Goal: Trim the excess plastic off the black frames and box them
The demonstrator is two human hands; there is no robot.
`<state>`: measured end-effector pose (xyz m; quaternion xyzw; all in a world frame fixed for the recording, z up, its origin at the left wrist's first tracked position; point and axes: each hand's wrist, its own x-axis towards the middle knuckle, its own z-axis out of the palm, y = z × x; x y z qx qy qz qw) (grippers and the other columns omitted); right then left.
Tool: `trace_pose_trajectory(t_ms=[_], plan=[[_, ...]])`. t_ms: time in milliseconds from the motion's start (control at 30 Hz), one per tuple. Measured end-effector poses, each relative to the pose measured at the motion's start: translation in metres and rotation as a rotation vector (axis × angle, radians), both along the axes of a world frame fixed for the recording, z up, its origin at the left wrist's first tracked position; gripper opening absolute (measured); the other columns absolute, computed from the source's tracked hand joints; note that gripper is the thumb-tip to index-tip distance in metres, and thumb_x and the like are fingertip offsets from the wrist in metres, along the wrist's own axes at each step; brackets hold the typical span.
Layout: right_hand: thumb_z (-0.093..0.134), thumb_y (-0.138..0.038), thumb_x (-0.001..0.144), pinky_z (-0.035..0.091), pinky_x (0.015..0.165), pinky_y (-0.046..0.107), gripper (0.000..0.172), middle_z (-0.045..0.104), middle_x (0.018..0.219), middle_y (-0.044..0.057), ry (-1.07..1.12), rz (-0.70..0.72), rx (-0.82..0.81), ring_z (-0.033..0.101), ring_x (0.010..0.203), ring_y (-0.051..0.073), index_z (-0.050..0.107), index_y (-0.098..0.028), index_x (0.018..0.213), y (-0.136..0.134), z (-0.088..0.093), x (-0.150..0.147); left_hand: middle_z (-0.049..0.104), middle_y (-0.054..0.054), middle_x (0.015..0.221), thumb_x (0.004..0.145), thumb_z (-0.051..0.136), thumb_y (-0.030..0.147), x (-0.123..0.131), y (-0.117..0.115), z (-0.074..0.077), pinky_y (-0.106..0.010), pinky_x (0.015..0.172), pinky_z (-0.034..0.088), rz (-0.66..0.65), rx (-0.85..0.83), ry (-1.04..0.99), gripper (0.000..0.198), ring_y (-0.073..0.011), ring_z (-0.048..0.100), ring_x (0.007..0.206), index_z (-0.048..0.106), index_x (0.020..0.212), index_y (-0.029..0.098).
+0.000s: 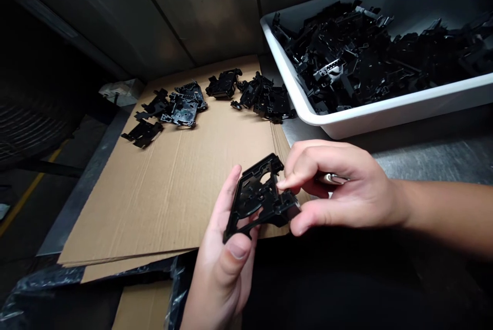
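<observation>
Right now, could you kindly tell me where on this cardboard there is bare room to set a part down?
Bare cardboard lies between the row of black plastic parts and the left hand, widest toward the sheet's near left. The far edge is crowded, and the white tub is heaped full.

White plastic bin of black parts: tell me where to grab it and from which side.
Grip the near long rim of the white plastic bin from the front, fingers hooked under it: that rim flares outward as a lip and faces the person, and black parts heap inside. The right hand is closest, but it and the left hand hold a black plastic bracket.
</observation>
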<state>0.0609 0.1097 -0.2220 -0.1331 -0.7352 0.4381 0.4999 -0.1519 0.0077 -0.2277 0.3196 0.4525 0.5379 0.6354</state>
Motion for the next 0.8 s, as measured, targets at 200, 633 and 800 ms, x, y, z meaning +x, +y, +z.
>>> trace_pose_trajectory(t_ms=[200, 633, 800], plan=[[0.092, -0.021, 0.091, 0.056, 0.071, 0.021, 0.029, 0.073, 0.094, 0.007, -0.042, 0.077, 0.082, 0.068, 0.086, 0.012, 0.074, -0.010, 0.110, -0.001, 0.000, -0.002, 0.057, -0.009, 0.171, 0.086, 0.094, 0.041, -0.018, -0.002, -0.003, -0.050, 0.122, 0.055, 0.009, 0.159, 0.235, 0.096, -0.0397, 0.058, 0.153, 0.047, 0.169, 0.045], [0.082, -0.011, 0.098, 0.060, 0.093, 0.019, 0.020, 0.076, 0.103, 0.014, -0.176, 0.135, 0.235, 0.072, 0.099, 0.011, 0.075, -0.001, 0.114, 0.002, -0.002, 0.001, 0.048, -0.003, 0.177, 0.070, 0.103, 0.014, -0.035, -0.008, 0.005, -0.052, 0.133, 0.044, 0.123, 0.675, 0.713, 0.117, -0.0346, 0.045, 0.165, 0.048, 0.168, 0.045], [0.086, -0.015, 0.096, 0.061, 0.091, 0.020, 0.025, 0.077, 0.101, 0.014, -0.183, 0.108, 0.228, 0.073, 0.096, 0.011, 0.076, 0.001, 0.113, 0.001, 0.001, 0.001, 0.059, -0.008, 0.166, 0.068, 0.107, 0.025, -0.036, -0.001, 0.004, -0.052, 0.132, 0.048, 0.155, 0.695, 0.675, 0.108, -0.0332, 0.054, 0.158, 0.055, 0.162, 0.040]])
